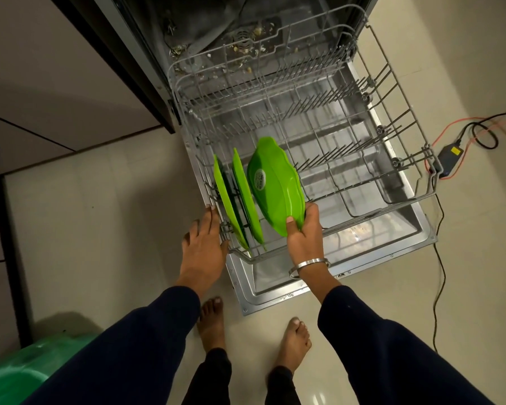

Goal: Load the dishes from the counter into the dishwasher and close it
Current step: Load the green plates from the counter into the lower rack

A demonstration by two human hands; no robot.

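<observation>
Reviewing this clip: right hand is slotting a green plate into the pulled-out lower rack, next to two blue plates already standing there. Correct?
Not quite. The two standing plates are green, not blue, as the head view shows. The rest holds: the right hand grips a green plate over the pulled-out rack.

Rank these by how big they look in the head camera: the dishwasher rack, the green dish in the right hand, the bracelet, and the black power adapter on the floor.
1. dishwasher rack
2. green dish, held by the right hand
3. bracelet
4. power adapter
The bracelet and the adapter look alike in size, and the adapter lies farther away, so their order is unsure.
</observation>
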